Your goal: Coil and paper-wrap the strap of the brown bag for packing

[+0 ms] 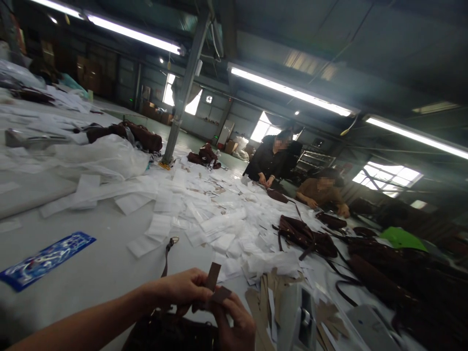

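At the bottom centre, my left hand (183, 288) and my right hand (234, 321) pinch a short brown strap piece (214, 282) between their fingers. Both hands are closed on it, the strap's end sticking up between them. Under the hands lies a dark brown bag (168, 334), partly hidden. A brown strap with a metal ring (168, 248) lies on the white table (91, 273) just beyond my left hand.
Several white paper pieces (219, 219) litter the table. Brown bags (307, 236) lie at right, tan strips (263, 297) near my hands, a blue printed card (46, 258) at left. Two people (272, 158) work at the far side. A steel pillar (183, 92) rises from the table.
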`<state>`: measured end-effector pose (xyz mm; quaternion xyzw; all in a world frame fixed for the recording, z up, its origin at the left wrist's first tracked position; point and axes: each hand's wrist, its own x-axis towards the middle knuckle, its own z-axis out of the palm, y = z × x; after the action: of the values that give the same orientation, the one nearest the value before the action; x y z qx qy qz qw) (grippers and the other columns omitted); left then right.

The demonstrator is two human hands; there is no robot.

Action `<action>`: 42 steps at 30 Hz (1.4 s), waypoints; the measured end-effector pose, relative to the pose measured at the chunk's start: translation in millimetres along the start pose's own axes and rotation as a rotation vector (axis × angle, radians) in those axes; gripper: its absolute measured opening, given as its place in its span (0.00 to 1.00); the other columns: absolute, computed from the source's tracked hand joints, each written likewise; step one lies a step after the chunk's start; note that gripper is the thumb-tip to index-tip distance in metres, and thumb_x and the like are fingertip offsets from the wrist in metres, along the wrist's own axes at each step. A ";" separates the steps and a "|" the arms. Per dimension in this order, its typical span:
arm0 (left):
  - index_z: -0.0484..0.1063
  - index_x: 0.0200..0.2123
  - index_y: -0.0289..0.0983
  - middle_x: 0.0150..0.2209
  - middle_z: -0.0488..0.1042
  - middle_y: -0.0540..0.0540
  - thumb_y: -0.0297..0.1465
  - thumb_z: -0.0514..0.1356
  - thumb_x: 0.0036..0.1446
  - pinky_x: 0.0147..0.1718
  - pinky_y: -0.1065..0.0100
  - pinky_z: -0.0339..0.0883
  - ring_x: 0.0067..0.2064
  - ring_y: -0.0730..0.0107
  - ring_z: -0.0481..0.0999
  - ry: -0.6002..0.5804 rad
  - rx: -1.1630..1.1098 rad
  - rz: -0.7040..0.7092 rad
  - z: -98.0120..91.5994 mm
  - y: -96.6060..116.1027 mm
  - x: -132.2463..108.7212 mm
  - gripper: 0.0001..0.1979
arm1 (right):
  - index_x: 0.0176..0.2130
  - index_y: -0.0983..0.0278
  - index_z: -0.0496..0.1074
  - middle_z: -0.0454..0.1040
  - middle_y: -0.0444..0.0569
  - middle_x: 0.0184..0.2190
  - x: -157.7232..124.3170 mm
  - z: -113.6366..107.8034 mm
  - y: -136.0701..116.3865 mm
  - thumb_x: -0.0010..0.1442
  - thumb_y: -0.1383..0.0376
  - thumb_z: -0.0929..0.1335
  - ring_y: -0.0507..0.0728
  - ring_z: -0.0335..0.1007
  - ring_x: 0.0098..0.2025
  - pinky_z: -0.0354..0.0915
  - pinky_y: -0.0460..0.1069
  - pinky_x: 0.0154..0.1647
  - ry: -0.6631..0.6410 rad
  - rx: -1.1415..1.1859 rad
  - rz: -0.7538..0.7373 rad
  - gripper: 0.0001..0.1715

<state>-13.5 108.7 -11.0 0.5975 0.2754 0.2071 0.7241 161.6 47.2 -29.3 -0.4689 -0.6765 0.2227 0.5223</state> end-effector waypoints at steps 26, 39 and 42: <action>0.73 0.34 0.35 0.25 0.65 0.54 0.29 0.58 0.49 0.21 0.76 0.56 0.24 0.76 0.62 -0.049 0.194 0.071 4.6 -10.1 -14.4 0.08 | 0.35 0.65 0.75 0.76 0.48 0.29 20.1 -10.8 -6.4 0.54 0.50 0.70 0.56 0.70 0.32 0.65 0.48 0.34 -0.367 0.252 0.454 0.20; 0.75 0.31 0.38 0.22 0.67 0.55 0.30 0.60 0.43 0.22 0.74 0.56 0.22 0.74 0.64 -0.022 0.280 -0.050 9.6 -11.8 -14.2 0.08 | 0.39 0.64 0.71 0.71 0.40 0.23 32.7 -15.6 -2.0 0.40 0.61 0.77 0.51 0.65 0.25 0.59 0.44 0.25 -0.349 0.362 0.623 0.26; 0.75 0.30 0.38 0.22 0.67 0.55 0.30 0.60 0.43 0.22 0.74 0.55 0.23 0.73 0.65 -0.029 0.310 -0.076 8.7 -8.9 -16.2 0.08 | 0.38 0.66 0.74 0.71 0.42 0.25 42.8 -24.7 -8.7 0.47 0.59 0.74 0.50 0.64 0.25 0.59 0.44 0.26 -0.612 0.393 0.601 0.19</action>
<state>-20.5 90.1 -16.1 0.6941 0.3158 0.1258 0.6346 180.1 75.6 7.6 -0.4488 -0.5787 0.6160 0.2902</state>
